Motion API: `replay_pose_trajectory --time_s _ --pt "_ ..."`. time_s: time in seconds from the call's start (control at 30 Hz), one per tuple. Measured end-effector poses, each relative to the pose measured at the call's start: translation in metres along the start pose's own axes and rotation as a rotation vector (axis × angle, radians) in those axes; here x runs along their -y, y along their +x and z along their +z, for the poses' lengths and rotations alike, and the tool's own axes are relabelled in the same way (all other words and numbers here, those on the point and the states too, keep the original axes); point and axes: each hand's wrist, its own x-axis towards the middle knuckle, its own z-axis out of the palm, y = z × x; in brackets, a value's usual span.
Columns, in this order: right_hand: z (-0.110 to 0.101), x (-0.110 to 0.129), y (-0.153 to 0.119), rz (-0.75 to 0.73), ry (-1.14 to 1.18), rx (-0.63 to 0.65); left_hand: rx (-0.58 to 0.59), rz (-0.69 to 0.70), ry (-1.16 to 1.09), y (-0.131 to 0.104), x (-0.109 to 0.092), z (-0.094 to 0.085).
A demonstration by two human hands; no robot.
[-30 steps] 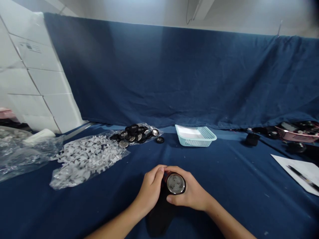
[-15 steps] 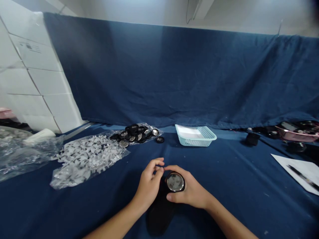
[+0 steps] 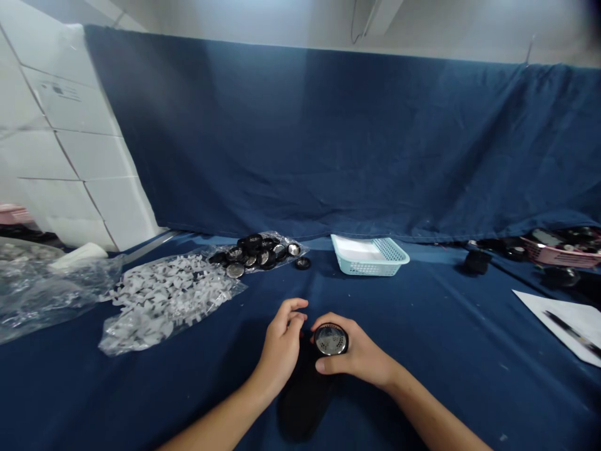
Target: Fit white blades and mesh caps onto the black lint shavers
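My right hand (image 3: 359, 354) is closed round a black shaver head (image 3: 331, 339) with a silver, perforated round top facing up. Its thumb presses the near side and the fingers curl round the far side. Just left of it, my left hand (image 3: 284, 344) is held with its fingers curved and apart, nothing visible in them, not touching the shaver head. Below and between the hands is a long black shape (image 3: 303, 404) with a rounded end; whether it joins the held piece I cannot tell.
A clear bag of white plastic pieces (image 3: 164, 300) lies left, beside a pile of black-and-silver round caps (image 3: 256, 250). A light blue basket (image 3: 370, 268) stands at the back. To the right are a paper sheet (image 3: 539, 307) with a pen (image 3: 570, 329) and a pink basket (image 3: 563, 257).
My left fingertips have drawn slightly away from the right hand, leaving a gap. The shaver head stays in my right hand, its top turned a little.
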Motion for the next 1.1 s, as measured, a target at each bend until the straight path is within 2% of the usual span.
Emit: replay_pose_trajectory --time_s 0.17,0.37,0.53,0.7,0.77,0.8,0.87,0.93,1.0,1.1 --pt "0.002 -0.002 0.001 0.008 0.044 0.0 -0.035 0.097 0.011 -0.001 -0.005 -0.002" --pt "0.001 -0.002 0.003 0.022 0.041 -0.013 0.004 0.168 -0.006 -0.004 -0.008 -0.004" --pt "0.003 -0.003 0.003 -0.003 -0.001 -0.051 -0.002 0.04 -0.062 -0.003 -0.009 -0.002" --pt "0.003 0.002 0.003 -0.077 -0.026 -0.241 0.083 -0.122 -0.112 -0.003 -0.008 0.001" --pt "0.0 0.005 0.0 -0.118 -0.035 -0.293 0.171 -0.249 -0.191 -0.004 -0.008 0.002" --pt "-0.002 0.006 -0.001 -0.139 -0.039 -0.299 0.262 -0.356 -0.26 -0.005 -0.007 0.002" --pt "-0.004 0.009 -0.004 -0.176 -0.04 -0.28 0.509 -0.605 -0.423 -0.006 -0.007 0.002" --pt "-0.006 0.01 -0.006 -0.193 -0.033 -0.233 0.731 -0.778 -0.549 -0.007 -0.006 0.003" --pt "-0.006 0.011 -0.007 -0.207 -0.026 -0.207 0.83 -0.827 -0.623 -0.008 -0.006 0.003" --pt "-0.005 0.013 -0.008 -0.228 -0.037 -0.19 0.899 -0.871 -0.684 -0.009 -0.005 0.003"
